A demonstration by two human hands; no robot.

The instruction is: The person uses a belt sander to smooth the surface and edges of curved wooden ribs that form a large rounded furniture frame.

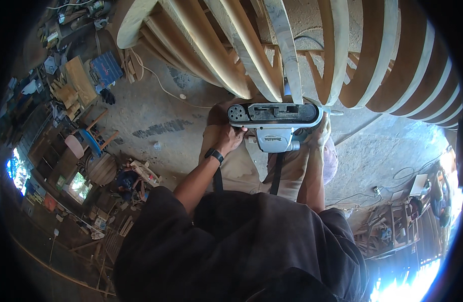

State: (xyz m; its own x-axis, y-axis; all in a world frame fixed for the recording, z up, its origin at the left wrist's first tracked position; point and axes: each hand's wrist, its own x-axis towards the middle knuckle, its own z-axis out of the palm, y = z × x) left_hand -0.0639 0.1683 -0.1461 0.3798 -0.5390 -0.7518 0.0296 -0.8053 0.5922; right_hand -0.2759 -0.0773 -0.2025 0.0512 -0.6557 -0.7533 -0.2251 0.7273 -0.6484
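Note:
A grey and black belt sander [276,137] is held level in front of my thighs, its long side running left to right. My left hand [232,138], below a dark wrist strap, is closed on its left end. At the other end my right hand [319,133] grips the body, the fingers partly hidden behind it. Just beyond the sander rise the lower ends of curved wooden ribs [261,75], pale along their edges. The sander's far edge lies close to these tips; whether it touches them I cannot tell.
More curved ribs [382,55] spread to the right. A pale cable [161,83] crosses the concrete floor at left. Cardboard and a blue box [106,68] stand far left, near a blue chair [92,142]. Another person [126,181] is low at left. Scrap wood [387,229] lies right.

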